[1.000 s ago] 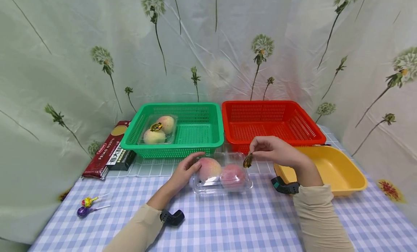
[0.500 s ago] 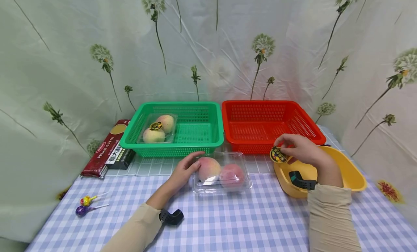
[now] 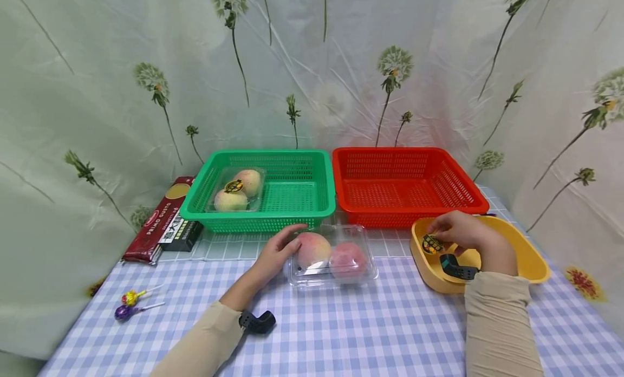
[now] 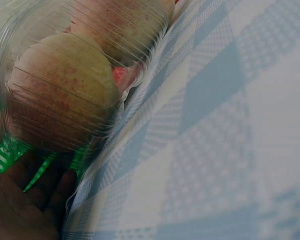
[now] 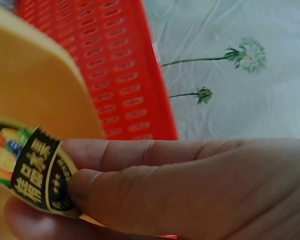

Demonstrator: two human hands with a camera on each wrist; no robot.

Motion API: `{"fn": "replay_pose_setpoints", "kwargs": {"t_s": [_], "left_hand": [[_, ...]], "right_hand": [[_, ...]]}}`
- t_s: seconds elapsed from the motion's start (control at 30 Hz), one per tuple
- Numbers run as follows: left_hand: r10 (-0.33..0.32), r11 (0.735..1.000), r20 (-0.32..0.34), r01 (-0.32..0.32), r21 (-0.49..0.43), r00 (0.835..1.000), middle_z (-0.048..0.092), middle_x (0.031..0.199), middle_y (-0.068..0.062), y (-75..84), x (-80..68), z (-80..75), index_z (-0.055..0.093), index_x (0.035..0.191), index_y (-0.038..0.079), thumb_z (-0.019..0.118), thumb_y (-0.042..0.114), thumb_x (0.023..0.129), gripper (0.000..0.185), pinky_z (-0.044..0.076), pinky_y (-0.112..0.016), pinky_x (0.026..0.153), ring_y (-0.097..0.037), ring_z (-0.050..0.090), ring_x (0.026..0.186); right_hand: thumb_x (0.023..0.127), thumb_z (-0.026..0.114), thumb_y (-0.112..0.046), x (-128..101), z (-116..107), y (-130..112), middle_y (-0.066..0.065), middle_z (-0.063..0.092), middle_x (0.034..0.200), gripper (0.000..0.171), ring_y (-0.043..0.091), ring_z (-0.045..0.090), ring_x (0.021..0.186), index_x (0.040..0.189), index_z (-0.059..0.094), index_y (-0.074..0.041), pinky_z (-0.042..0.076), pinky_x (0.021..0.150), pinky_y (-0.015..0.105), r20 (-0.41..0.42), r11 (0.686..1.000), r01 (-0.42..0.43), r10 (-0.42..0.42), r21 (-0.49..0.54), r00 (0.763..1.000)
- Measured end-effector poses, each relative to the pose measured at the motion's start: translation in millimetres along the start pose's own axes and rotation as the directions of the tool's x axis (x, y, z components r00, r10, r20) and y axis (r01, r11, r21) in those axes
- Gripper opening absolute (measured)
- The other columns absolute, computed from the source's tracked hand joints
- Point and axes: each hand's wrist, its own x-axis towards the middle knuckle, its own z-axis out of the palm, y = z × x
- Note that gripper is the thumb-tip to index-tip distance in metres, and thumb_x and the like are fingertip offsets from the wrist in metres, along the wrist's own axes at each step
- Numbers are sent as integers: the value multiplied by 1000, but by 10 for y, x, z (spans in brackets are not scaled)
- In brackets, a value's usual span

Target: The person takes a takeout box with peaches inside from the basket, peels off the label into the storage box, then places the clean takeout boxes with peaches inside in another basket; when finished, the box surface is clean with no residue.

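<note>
Sticker [image 3: 431, 244], blk & gold w/ fruit pics and printed characters, is pinched btwn thumb and fingers of the R hand [image 3: 462, 231], at the L end of the yellow tub [image 3: 528, 258]; can't tell if it touches the tub's wall or bottom. Hands well apart. L hand [image 3: 275, 255] rests w/ loosely extended fingers against the L side of a clear plastic box [image 3: 312, 283], not clamped round it. Box sits on the surface [image 3: 341, 333], covered in blue & wht check, w/ 2 pinkish peaches [image 3: 348, 260] side by side inside.

Behind box: green basket [image 3: 268, 225] on L, red basket [image 3: 385, 192] on R, just beside each other. Green one has a 2nd clear pack [image 3: 254, 202] w/ 2 paler peaches & a similar round label [image 3: 234, 186]. Yellow tub's in front of red basket, toward R.

Far L, next to green basket: dk-red spaghetti pkg [image 3: 158, 220] & blk carton [image 3: 182, 239]. Nearer front L: 2 lollipops [image 3: 124, 312], sticks pointing R. Backdrop [image 3: 312, 68]: pale cloth, dandelion print. Beige sleeves, blk device on each wrist.
</note>
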Motion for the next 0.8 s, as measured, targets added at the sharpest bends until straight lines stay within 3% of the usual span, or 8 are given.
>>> {"fn": "replay_pose_setpoints", "kwargs": {"t_s": [0.2, 0.37, 0.47, 0.6, 0.7, 0.8], "left_hand": [[-4, 1000, -6, 4, -7, 1000, 58, 141, -15, 10, -3, 10, 52, 143, 13, 52, 21, 103, 41, 45, -20, 100, -13, 58, 121], [6, 1000, -1, -6, 0, 1000, 58, 142, -16, -7, 2, 24, 51, 144, 13, 52, 20, 103, 41, 45, -22, 102, -21, 58, 124], [0, 1000, -4, 0, 0, 1000, 57, 143, -15, -6, -15, 35, 52, 143, 14, 52, 21, 103, 41, 44, -24, 103, -23, 57, 126], [-27, 1000, 12, 27, 6, 1000, 55, 145, -14, 7, -39, 36, 50, 145, 15, 51, 23, 104, 42, 43, -28, 106, -25, 54, 129], [-42, 998, 52, 40, 38, 998, 49, 151, -13, 24, -19, 29, 45, 149, 17, 47, 25, 106, 43, 38, -41, 113, -30, 49, 136], [-62, 997, 107, 56, 60, 992, 39, 159, -11, 40, 17, 16, 38, 153, 19, 42, 27, 108, 47, 28, -55, 118, -34, 37, 146]], "right_hand": [[101, 50, -7, 27, 22, 49, 30, 59, 122, 33, 25, 71, 89, 129, 52, 8, 61, 71, 43, 20, 996, -71, 70, 57, 997], [101, 50, -9, -6, 13, 63, 36, 50, 133, 41, 35, 70, 97, 138, 45, 10, 61, 71, 47, 8, 994, -106, 106, 41, 994], [102, 52, -12, -60, -17, 15, 35, 53, 131, 41, 37, 68, 98, 135, 49, 11, 62, 70, 45, -20, 995, -94, 94, -12, 995], [101, 56, -21, -138, -87, -153, 25, 66, 114, 37, 31, 66, 94, 125, 60, 7, 61, 69, 38, -138, 990, -26, 6, -140, 990], [101, 57, -25, -160, -158, -247, 20, 69, 108, 35, 30, 65, 93, 121, 64, 3, 58, 75, 43, -283, 969, 33, -104, -245, 954], [101, 55, -25, -132, -189, -215, 23, 67, 115, 34, 37, 62, 99, 122, 63, 1, 52, 85, 54, -412, 956, 48, -169, -289, 896]]}}
